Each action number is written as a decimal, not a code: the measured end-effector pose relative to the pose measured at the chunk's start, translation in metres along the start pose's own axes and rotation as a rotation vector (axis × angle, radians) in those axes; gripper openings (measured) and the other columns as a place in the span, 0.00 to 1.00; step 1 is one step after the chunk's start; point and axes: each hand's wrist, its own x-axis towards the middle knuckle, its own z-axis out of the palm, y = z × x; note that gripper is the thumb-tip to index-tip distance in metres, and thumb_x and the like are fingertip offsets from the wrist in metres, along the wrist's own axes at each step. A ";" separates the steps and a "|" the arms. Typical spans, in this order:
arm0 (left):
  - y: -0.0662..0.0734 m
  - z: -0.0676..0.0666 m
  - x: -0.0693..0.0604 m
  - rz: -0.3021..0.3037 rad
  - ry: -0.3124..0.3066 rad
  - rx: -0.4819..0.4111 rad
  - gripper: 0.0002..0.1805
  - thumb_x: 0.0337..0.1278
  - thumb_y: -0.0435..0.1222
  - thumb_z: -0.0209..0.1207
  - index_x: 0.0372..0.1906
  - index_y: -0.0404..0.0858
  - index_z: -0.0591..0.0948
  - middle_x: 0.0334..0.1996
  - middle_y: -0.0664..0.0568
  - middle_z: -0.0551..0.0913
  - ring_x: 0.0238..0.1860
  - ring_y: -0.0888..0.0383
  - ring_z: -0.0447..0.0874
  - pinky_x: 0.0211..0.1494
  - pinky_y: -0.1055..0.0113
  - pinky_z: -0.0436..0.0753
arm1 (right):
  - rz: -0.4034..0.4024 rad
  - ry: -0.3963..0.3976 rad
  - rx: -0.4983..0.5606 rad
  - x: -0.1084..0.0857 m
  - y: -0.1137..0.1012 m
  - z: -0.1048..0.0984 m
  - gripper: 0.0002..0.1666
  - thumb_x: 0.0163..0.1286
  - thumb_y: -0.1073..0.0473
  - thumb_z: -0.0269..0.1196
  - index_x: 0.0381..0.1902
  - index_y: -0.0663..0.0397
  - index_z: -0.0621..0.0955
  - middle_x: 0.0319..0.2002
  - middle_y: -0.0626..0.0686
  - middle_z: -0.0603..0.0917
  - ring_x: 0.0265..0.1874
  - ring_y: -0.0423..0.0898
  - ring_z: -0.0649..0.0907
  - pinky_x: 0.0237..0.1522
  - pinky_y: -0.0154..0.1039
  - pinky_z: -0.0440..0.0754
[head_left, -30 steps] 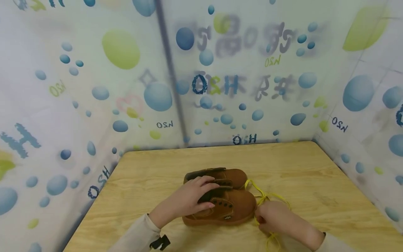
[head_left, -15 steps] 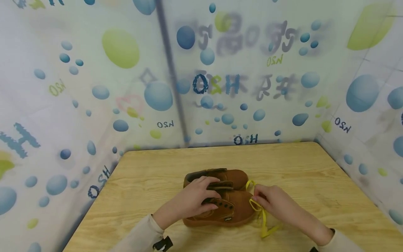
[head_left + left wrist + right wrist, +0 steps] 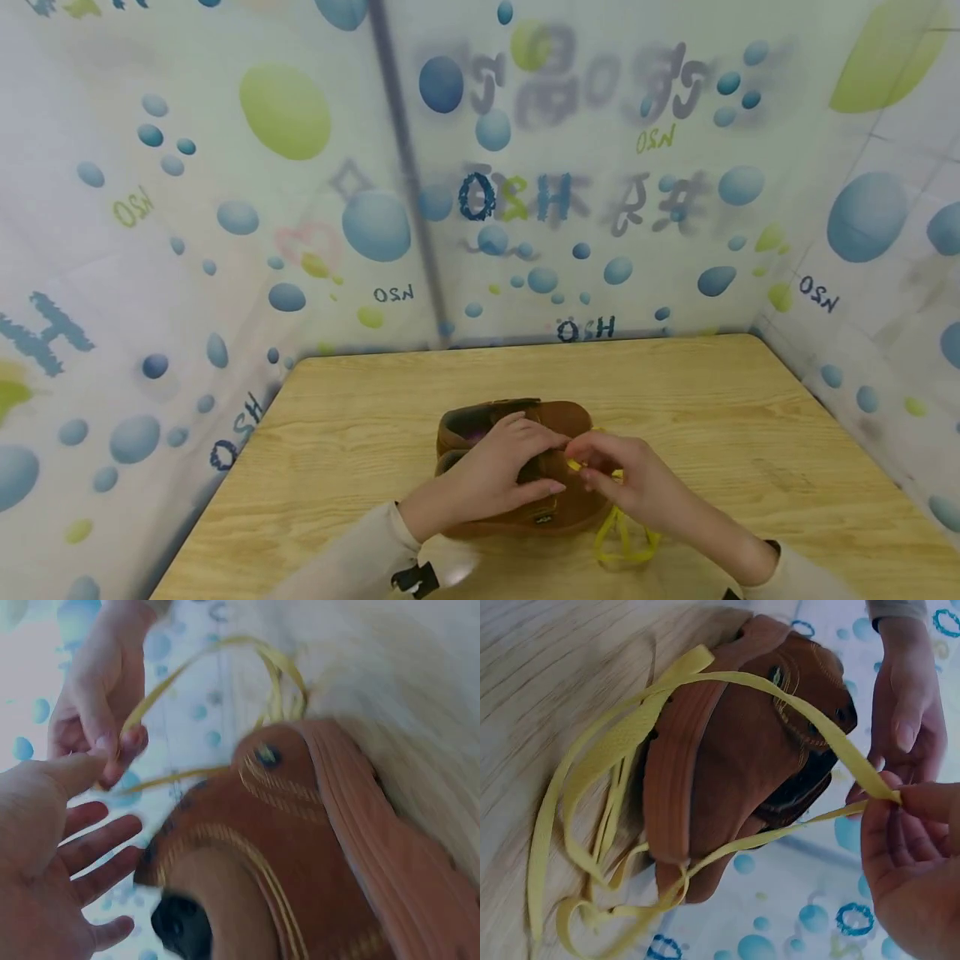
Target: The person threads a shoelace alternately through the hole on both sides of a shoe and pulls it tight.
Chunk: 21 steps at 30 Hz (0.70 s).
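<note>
Two brown shoes stand side by side on the table, toes to the right: the near shoe point(image 3: 588, 500) partly under my left hand, the far shoe point(image 3: 566, 417) behind it. Between thumb and fingers, my right hand point(image 3: 626, 479) pinches a yellow shoelace point(image 3: 817, 716) just off the near shoe's toe. Loose loops of the lace hang down and lie by the toe. Over the near shoe's eyelets, my left hand point(image 3: 510, 471) has its fingers extended and spread. One of its fingertips meets the right hand's fingertips at the lace; whether it grips the lace is hidden.
A pale wooden table point(image 3: 360, 417) lies under the shoes, its back edge against a curtain point(image 3: 525, 275) printed with blue and green drops. Similar curtain sides rise at left and right. Black straps point(image 3: 415, 579) show at the cuffs.
My right hand has lifted the lace from the table and brought it up and left over the near shoe's toe. My left hand has slid right to meet it. The shoes stay put.
</note>
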 end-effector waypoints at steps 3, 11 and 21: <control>0.007 0.002 0.006 0.019 -0.023 -0.064 0.09 0.63 0.47 0.63 0.44 0.49 0.84 0.38 0.64 0.87 0.43 0.66 0.80 0.73 0.49 0.67 | -0.063 0.002 0.040 0.001 -0.004 0.004 0.17 0.67 0.75 0.60 0.50 0.54 0.78 0.37 0.54 0.84 0.21 0.34 0.77 0.23 0.29 0.79; 0.007 0.005 0.005 -0.027 0.102 -0.177 0.12 0.52 0.31 0.60 0.24 0.48 0.71 0.20 0.62 0.70 0.25 0.68 0.60 0.41 0.73 0.67 | -0.125 -0.022 0.071 0.000 -0.008 0.003 0.23 0.62 0.82 0.56 0.47 0.53 0.79 0.32 0.52 0.82 0.19 0.32 0.68 0.20 0.26 0.71; 0.006 -0.005 0.002 -0.149 0.082 -0.390 0.03 0.64 0.34 0.60 0.39 0.45 0.79 0.31 0.60 0.82 0.29 0.71 0.73 0.34 0.78 0.75 | 0.165 0.148 -0.200 -0.002 -0.003 -0.011 0.22 0.62 0.80 0.56 0.37 0.45 0.82 0.31 0.46 0.85 0.16 0.27 0.65 0.19 0.29 0.71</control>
